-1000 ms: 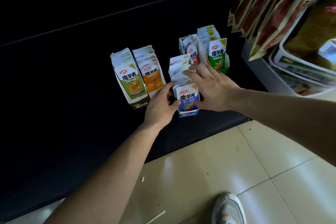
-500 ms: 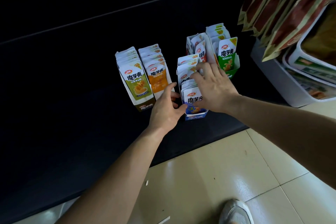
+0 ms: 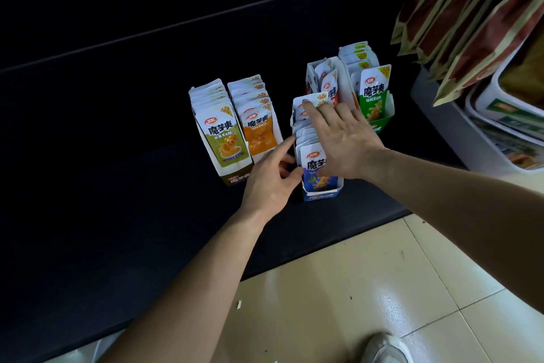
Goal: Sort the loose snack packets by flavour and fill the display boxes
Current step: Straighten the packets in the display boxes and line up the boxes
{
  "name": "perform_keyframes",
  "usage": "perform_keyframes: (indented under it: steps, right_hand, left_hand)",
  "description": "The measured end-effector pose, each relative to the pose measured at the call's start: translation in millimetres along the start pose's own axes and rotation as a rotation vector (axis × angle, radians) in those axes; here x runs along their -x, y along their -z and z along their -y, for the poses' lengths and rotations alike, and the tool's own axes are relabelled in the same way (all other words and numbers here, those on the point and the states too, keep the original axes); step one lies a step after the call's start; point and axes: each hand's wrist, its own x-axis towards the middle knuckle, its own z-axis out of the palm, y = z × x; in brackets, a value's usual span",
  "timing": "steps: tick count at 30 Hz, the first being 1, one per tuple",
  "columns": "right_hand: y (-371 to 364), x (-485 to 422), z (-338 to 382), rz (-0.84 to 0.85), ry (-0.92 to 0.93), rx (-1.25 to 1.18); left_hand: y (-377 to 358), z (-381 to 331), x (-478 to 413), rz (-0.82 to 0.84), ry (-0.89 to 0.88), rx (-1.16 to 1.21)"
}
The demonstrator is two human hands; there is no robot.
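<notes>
Several display boxes of snack packets stand on a dark surface. An olive box [image 3: 219,139] and an orange box [image 3: 257,124] are at the left, a red box [image 3: 322,80] and a green box [image 3: 374,94] at the back right. The blue box [image 3: 319,180] stands nearest. My right hand [image 3: 343,139] lies flat with spread fingers on the tops of the blue packets [image 3: 309,133]. My left hand [image 3: 270,180] holds the blue box's left side, thumb at its front corner.
The dark surface [image 3: 117,156] ends at a tiled floor [image 3: 353,289]. Hanging red-brown bags [image 3: 471,15] and white tubs [image 3: 500,115] crowd the right side. A grey shoe [image 3: 385,348] shows at the bottom.
My right hand has slid a little back along the tops of the blue packets and flattened. My left hand stays at the box's left side. The camera view has shifted slightly.
</notes>
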Motion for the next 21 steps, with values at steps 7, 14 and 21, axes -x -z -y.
perform_keyframes:
  steps: [7, 14, 21]
  right_hand:
    - [-0.2, -3.6, -7.2, 0.018, 0.06, 0.011]
    - [1.8, -6.2, -8.5, 0.077, 0.049, -0.018]
    - [2.5, -7.4, -0.2, 0.11, 0.088, 0.032]
  left_hand:
    - [-1.3, 2.4, -5.3, -0.041, 0.082, 0.051]
    - [-5.9, 5.1, -2.2, 0.057, 0.085, 0.057]
    - [-6.9, 7.0, -1.9, 0.085, 0.121, 0.076]
